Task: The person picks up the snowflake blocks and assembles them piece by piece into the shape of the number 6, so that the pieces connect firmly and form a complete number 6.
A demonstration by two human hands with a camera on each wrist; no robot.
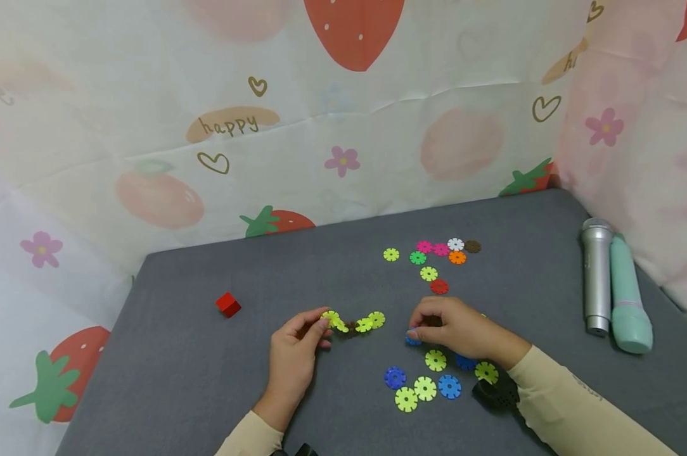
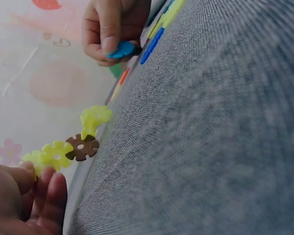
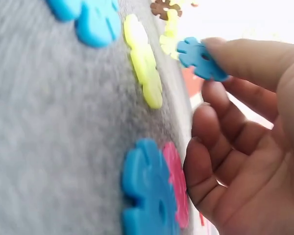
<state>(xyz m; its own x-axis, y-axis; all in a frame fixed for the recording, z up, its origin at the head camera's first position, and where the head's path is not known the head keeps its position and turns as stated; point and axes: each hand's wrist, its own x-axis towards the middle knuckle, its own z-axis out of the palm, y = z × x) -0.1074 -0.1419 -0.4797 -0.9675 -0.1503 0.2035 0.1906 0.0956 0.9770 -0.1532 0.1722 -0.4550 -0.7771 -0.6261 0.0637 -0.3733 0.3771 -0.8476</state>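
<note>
My left hand (image 1: pixel 295 354) pinches one end of a short chain of notched plastic discs. The chain has yellow-green discs (image 1: pixel 377 319) on both sides of a brown disc (image 2: pixel 82 147) in its middle. In the left wrist view it hangs from the thumb and fingers, apart from the cloth. To the right, my right hand (image 1: pixel 452 326) pinches a single blue notched disc (image 3: pixel 202 58) between thumb and forefinger, its other fingers curled below. The blue disc and the chain are apart in the head view.
Loose yellow discs (image 1: pixel 425 388) and blue discs (image 1: pixel 449 386) lie near the right forearm. Farther back are pink, green, white, orange, brown and red discs (image 1: pixel 439 286). A red cube (image 1: pixel 228 304) sits at left. A silver microphone (image 1: pixel 597 278) and a mint-green one (image 1: pixel 630 304) lie at right.
</note>
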